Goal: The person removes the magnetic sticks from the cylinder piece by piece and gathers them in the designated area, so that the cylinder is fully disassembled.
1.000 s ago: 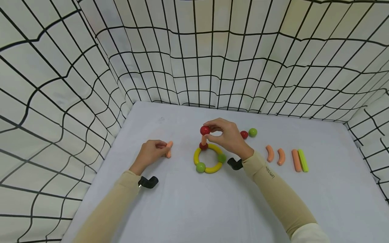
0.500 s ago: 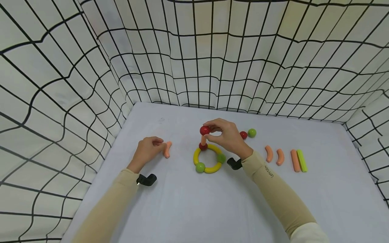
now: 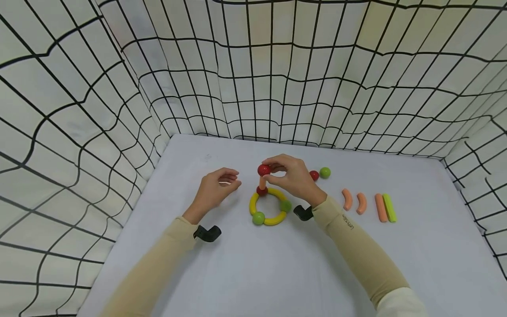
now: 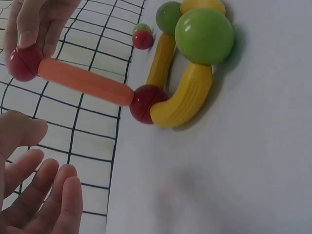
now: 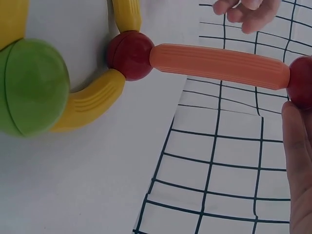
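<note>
My right hand [image 3: 295, 178] pinches a glossy red ball [image 3: 264, 170] between thumb and fingers. That ball caps a straight orange stick [image 5: 222, 66], which stands up from a second red ball [image 5: 130, 56] in a ring of curved yellow sticks [image 4: 187, 100] and green balls [image 4: 204, 36]. The ring lies on the table. Left of it, my left hand [image 3: 215, 189] hovers with loosely bent fingers and nothing between them, as the left wrist view also shows. The curved orange piece seen earlier on this side is hidden from view.
Behind my right hand lie a loose red ball [image 3: 314, 175] and a green ball [image 3: 325, 172]. Farther right are two curved orange pieces [image 3: 361, 203], a straight orange stick [image 3: 381, 208] and a lime stick [image 3: 390, 208]. Black-gridded white walls [image 3: 253, 88] border the white table [image 3: 253, 273].
My left hand let go of the curved orange piece, then moved right toward the ring, its fingers opening. The right hand still holds the red ball on the upright stick.
</note>
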`<action>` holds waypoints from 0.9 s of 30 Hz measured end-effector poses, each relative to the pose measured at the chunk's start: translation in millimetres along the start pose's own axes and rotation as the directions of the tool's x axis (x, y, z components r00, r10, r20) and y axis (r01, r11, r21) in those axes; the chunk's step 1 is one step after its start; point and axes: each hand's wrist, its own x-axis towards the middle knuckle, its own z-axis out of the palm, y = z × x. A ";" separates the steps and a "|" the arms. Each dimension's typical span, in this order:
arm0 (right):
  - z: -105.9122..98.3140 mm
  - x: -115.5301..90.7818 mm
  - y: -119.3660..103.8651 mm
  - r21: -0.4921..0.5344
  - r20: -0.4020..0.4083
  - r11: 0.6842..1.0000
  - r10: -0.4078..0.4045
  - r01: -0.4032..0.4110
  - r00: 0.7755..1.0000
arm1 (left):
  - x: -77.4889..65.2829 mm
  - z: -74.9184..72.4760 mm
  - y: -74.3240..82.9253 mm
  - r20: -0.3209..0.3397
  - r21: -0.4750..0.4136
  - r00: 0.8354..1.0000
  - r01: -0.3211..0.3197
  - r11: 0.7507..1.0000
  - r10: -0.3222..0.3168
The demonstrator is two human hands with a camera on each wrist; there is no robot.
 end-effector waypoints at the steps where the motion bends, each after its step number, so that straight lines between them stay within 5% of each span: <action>1: -0.4 -0.1 0.1 0.002 0.001 1.000 0.000 0.000 1.000 | 1.1 3.5 3.3 0.006 -0.018 1.000 -0.016 1.000 0.016; 12: 1.2 0.0 1.2 0.040 -0.009 0.999 -0.023 0.023 1.000 | 11.2 41.3 15.9 -0.017 -0.194 0.993 -0.114 0.974 0.113; 19: 2.2 -0.6 2.0 0.047 -0.011 0.998 -0.049 0.049 0.999 | 15.0 57.4 16.6 -0.053 -0.210 0.981 -0.194 0.958 0.187; 27: 2.3 -0.5 3.4 0.030 -0.011 0.999 -0.045 0.046 0.999 | 16.9 63.8 16.9 -0.063 -0.222 0.978 -0.208 0.953 0.199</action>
